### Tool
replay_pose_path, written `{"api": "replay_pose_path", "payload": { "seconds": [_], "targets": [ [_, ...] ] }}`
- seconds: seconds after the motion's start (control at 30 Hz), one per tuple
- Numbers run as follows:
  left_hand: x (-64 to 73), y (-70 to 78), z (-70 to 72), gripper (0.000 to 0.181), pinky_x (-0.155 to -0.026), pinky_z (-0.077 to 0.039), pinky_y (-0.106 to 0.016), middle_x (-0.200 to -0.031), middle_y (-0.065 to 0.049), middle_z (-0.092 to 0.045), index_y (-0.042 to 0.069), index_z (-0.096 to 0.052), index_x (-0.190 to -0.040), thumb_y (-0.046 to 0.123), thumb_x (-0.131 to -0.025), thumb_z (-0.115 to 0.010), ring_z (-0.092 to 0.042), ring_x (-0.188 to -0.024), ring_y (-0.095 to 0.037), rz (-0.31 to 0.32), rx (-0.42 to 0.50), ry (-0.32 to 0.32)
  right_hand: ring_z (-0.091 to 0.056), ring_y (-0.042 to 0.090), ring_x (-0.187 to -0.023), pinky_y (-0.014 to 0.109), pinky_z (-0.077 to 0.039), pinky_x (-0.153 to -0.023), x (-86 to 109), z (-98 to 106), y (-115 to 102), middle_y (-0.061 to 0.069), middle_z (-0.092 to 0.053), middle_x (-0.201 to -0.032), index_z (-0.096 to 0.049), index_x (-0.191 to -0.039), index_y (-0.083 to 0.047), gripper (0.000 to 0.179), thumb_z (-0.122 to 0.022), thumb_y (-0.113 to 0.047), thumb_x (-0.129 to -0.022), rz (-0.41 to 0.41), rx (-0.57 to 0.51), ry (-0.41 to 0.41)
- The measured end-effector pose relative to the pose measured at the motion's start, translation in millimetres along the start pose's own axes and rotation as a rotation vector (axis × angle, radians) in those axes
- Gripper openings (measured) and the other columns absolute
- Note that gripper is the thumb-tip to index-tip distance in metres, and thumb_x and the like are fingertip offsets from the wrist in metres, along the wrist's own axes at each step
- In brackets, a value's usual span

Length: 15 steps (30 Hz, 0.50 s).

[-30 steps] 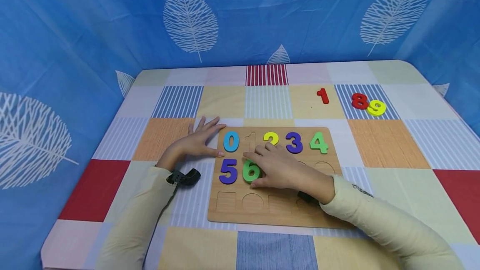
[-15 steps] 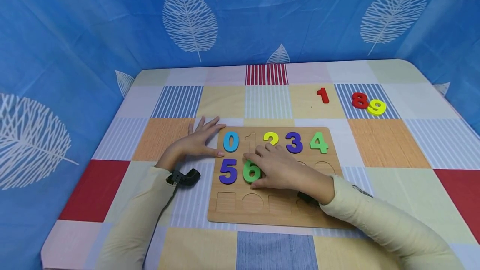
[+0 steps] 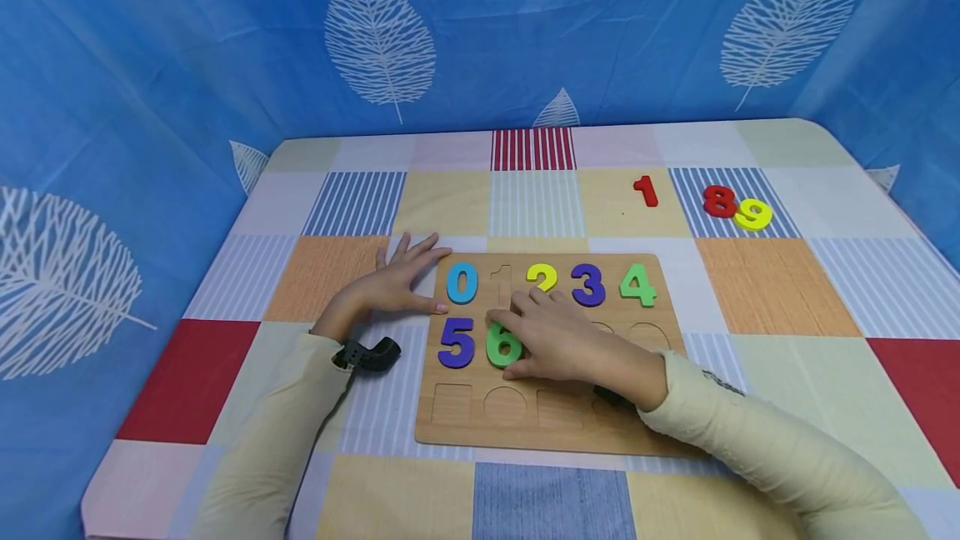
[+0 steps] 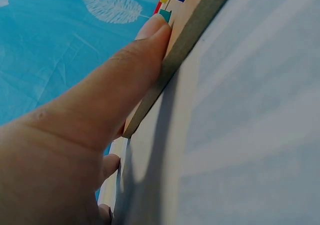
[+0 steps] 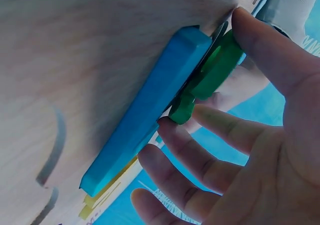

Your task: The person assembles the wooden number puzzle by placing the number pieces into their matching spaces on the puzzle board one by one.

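Green numeral 6 [image 3: 492, 347] sits at its second-row place on a wooden number board [image 3: 477, 432], pinched between the thumb and index finger of a person's right hand [image 3: 558, 332]. Gripping by the rim probably gives control over how it sits; whether it is fully flush cannot be told. The palm faces down, remaining fingers bent close to a light-blue piece [image 5: 145, 110] of unreadable numeral, while the right sleeve [image 3: 772, 432] crosses the board's right edge near its near corner. The left hand [image 3: 390, 283], fingers spread, rests its thumb on the left edge and its index finger at the far left corner, likely to steady the board. Purple 5 [image 3: 459, 341] stands beside the 6, toward the left edge. Along the far edge run blue 0 [image 3: 453, 283], a 1-shaped recess [image 3: 501, 282], partly hidden yellow 2 [image 3: 552, 277], purple 3 [image 3: 592, 283] and green 4 [image 3: 643, 292]. Toward the far right corner of the patchwork-covered table [image 3: 795, 373] lie red 1 [image 3: 648, 192], red 8 [image 3: 720, 202] and yellow 9 [image 3: 765, 217].
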<state>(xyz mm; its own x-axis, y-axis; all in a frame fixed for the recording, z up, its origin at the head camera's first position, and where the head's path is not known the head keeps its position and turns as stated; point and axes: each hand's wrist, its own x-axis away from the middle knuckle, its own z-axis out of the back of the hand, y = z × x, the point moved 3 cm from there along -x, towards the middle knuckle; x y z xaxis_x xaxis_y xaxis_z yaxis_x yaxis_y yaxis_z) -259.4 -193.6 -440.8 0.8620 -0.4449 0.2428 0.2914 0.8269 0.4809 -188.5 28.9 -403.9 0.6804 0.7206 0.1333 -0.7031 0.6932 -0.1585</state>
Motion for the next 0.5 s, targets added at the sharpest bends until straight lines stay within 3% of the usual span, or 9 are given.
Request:
{"api": "replay_pose_path", "payload": {
  "seconds": [0.5],
  "targets": [
    [0.3,-1.3,-0.4,0.088,-0.101,0.02,-0.063,-0.155,-0.004,0.002,0.028,-0.022,-0.145,0.053,-0.074,-0.067,0.023,-0.137,-0.034,-0.003,0.004,0.0,-0.044,0.02,-0.092,0.036,-0.038,-0.075,-0.1,2.4,2.3,0.003,-0.051,-0.1,-0.051,-0.128,-0.017,0.068,-0.071,-0.049,-0.072,0.013,-0.013,0.01]
  ]
}}
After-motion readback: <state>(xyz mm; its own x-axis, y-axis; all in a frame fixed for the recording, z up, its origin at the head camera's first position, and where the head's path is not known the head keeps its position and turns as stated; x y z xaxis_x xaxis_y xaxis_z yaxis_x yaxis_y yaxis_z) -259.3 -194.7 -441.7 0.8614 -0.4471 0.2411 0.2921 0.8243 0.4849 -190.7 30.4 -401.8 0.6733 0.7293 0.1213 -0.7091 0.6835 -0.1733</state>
